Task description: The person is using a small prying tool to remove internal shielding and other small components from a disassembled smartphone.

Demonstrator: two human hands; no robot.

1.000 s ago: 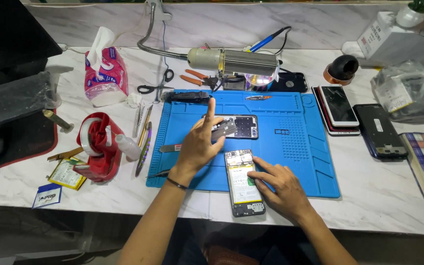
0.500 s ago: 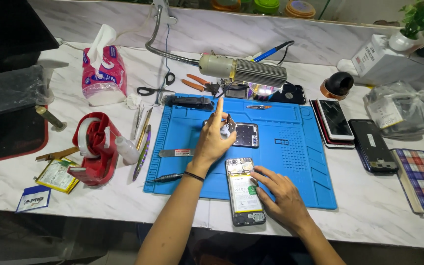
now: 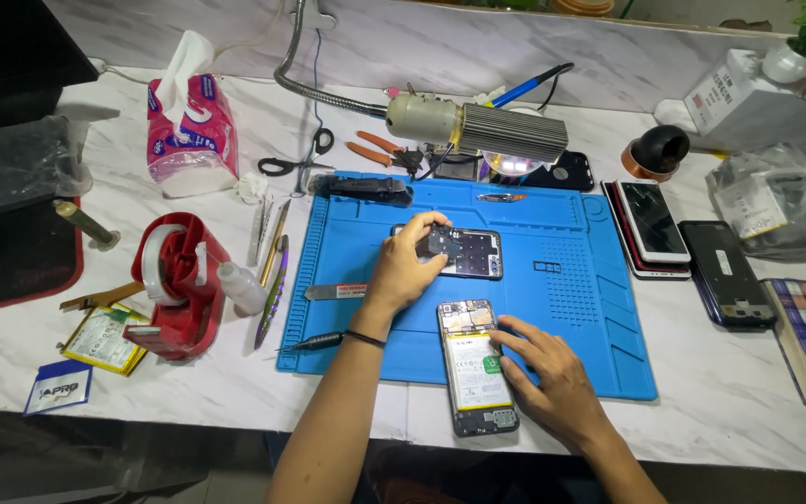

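An opened phone [image 3: 475, 368] with its battery and boards showing lies face down at the front edge of the blue work mat [image 3: 571, 289]. My right hand [image 3: 552, 378] rests flat beside it, fingers touching its right side. My left hand [image 3: 409, 264] is curled over a small dark part [image 3: 441, 245] on top of the phone back cover [image 3: 474, 253] in the middle of the mat, fingertips pinching that part.
Tweezers, a spudger and a screwdriver [image 3: 321, 342] lie along the mat's left edge. A red tape dispenser [image 3: 172, 283], tissue pack [image 3: 188, 131] and scissors [image 3: 293, 163] stand left. A gooseneck lamp [image 3: 478, 126] hangs behind. Several phones [image 3: 653, 224] lie right.
My left hand, which pointed upward with one finger before, has curled down onto the small part on the back cover. The camera view has come closer. My right hand stays by the opened phone.
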